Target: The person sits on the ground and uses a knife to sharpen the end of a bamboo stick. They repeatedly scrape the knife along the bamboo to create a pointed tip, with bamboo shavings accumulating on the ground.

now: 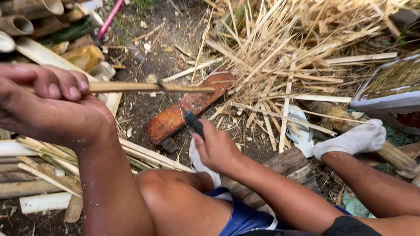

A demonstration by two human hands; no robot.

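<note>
My left hand [52,107] grips one end of a thin bamboo strip [144,87], which it holds level, pointing right. My right hand [215,148] is closed on a knife with a dark handle [194,123]. The thin blade reaches up towards the strip near its middle. Under the strip lies a reddish-brown wooden block [175,117] on the dirt. My bare knee [175,196] is below both hands, and a white cloth [197,164] sits between it and my right hand.
A big heap of bamboo shavings [284,48] fills the top right. Split bamboo lengths [39,179] and hollow culms [17,24] lie at left. At right, a limb covered in white fabric [354,140] rests on a log [393,155], beside a white sandal [302,133].
</note>
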